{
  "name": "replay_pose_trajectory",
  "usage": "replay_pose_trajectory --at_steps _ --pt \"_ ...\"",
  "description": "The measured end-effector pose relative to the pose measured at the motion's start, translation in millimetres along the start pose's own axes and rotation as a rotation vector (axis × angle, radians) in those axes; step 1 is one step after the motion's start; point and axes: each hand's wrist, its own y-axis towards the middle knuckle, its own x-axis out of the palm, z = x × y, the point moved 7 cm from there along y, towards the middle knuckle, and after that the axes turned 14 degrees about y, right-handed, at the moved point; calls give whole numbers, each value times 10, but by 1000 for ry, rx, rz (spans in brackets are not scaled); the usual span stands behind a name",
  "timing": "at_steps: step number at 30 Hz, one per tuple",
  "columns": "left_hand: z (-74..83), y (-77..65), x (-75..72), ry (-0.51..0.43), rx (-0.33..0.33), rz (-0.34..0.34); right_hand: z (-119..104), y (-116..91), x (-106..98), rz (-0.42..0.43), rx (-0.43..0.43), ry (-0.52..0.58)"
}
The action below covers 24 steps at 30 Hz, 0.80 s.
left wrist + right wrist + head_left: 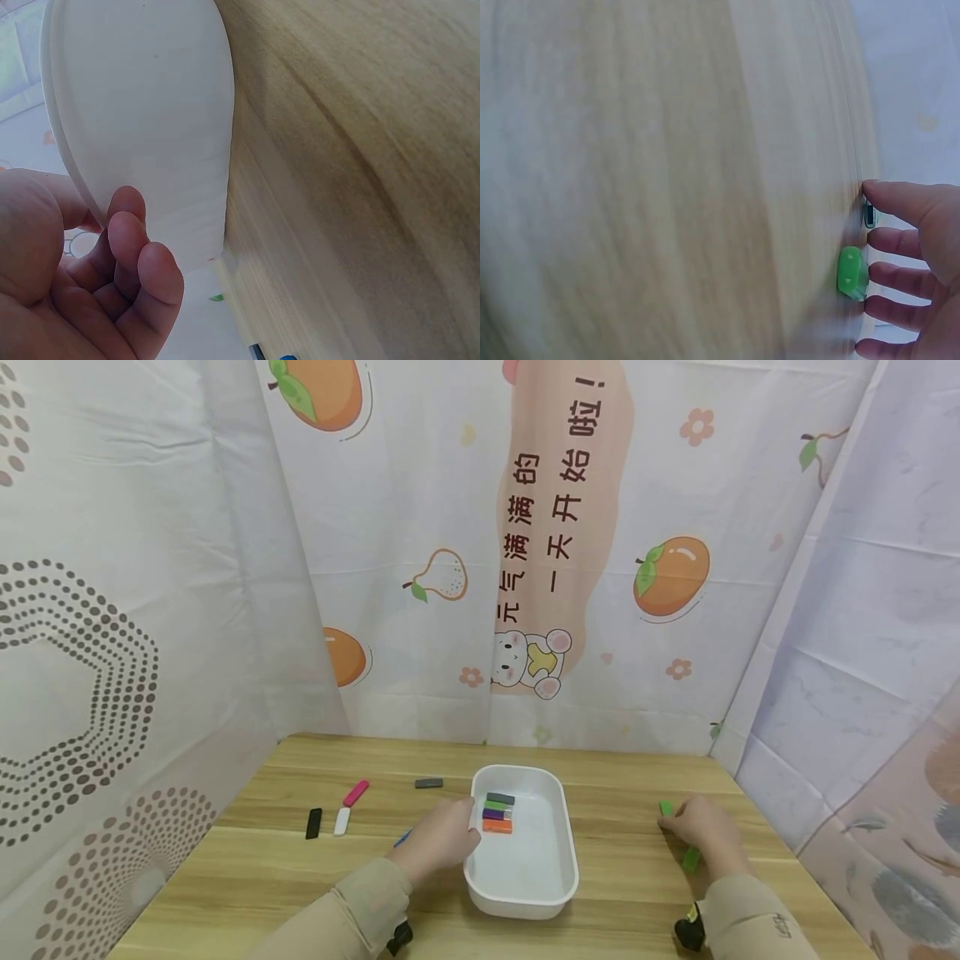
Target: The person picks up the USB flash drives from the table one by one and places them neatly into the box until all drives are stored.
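My left hand [442, 837] grips the left rim of a white plastic tray [528, 881], and its curled fingers [161, 277] show against the wall in the left wrist view. Lying side by side in the tray are a grey, a green, a purple and an orange USB flash drive [497, 827]. On the right side of the table, my right hand [705, 831] pinches a green USB flash drive [870, 214] between thumb and forefinger, low at the wood. A second green USB flash drive [850, 271] lies beside the other fingers, partly under the hand in the head view.
Left of the tray lie a black drive [313, 823], a white drive [342, 821], a pink drive [356, 792] and a grey drive [429, 783]. A blue drive [402, 837] is half hidden by the left hand. Printed curtains [420, 693] hang around the wooden table [615, 810].
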Motion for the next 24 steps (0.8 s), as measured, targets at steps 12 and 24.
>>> replay_pose_trajectory --at_steps 12,24 --pt "-5 3 6 -5 -3 -1 -11 -3 -32 12 -23 -3" --pt "-8 -4 6 -24 -4 -2 -30 -19 -23 1 -25 -10"
